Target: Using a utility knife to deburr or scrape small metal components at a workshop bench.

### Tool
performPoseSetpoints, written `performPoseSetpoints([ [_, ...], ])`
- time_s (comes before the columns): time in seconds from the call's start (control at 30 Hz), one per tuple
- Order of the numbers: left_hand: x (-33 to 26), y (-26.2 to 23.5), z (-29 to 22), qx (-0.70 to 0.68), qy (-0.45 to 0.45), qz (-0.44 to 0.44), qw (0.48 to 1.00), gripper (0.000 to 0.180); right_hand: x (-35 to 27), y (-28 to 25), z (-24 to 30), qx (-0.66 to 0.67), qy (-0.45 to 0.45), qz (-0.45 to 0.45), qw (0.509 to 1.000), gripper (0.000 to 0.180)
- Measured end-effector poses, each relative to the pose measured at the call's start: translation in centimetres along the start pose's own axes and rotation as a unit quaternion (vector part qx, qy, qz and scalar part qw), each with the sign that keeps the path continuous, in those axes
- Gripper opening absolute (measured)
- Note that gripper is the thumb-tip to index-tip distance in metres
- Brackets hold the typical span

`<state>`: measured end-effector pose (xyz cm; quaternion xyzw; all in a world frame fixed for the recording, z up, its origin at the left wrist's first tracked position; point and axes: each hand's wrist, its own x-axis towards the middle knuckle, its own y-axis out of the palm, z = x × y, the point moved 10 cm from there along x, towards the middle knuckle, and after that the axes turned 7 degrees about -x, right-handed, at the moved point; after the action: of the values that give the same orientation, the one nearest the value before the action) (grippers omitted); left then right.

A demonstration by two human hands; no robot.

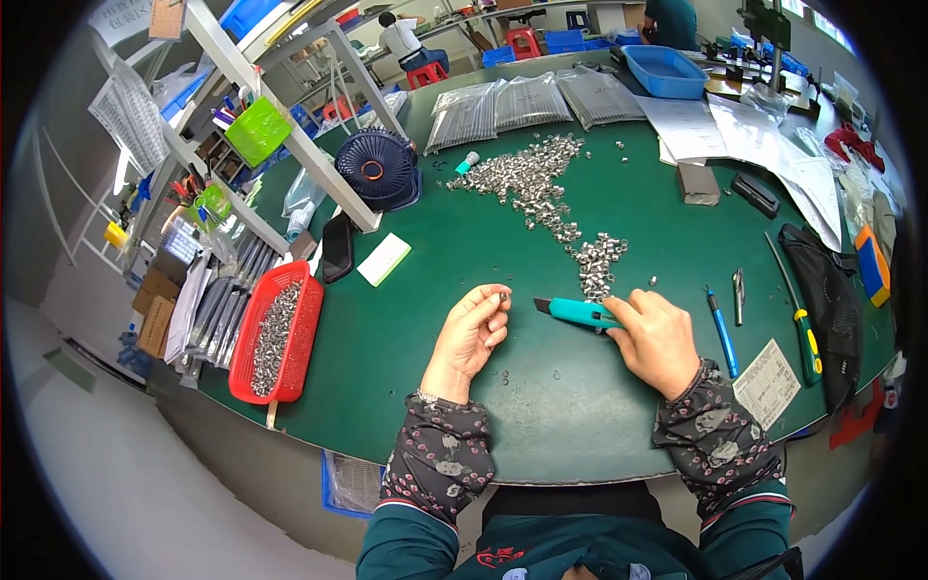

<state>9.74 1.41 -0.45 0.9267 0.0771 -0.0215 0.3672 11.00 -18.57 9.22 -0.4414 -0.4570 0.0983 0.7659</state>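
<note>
now the left hand (474, 333) is curled, pinching a tiny metal ring (504, 296), and the right hand (657, 338) grips a teal knife (578, 310) flat on the green table (406, 319).

This is a small-parts assembly workshop. A green-topped counter (406, 319) carries a long scatter of small metal parts (541, 188), with clear bags of packed parts (532, 101) along its far edge and a red basket of the same parts (275, 333) at its left edge. Blue bins (665, 70), a screwdriver (800, 324), white metal racking (290, 135) and other people at benches beyond the far edge (404, 41) fit a factory floor.
</note>
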Motion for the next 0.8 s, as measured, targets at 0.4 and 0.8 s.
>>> performPoseSetpoints([
  [0.4,0.0,-0.1,-1.2,0.09,0.063,-0.04,0.993,0.018,-0.3,0.8,-2.3,0.164,0.103,0.005,0.981,0.028],
  [0.8,-0.3,0.4,-2.3,0.2,0.128,-0.052,0.97,0.015,-0.6,2.8,-3.0,0.276,0.143,0.072,0.948,0.029],
])
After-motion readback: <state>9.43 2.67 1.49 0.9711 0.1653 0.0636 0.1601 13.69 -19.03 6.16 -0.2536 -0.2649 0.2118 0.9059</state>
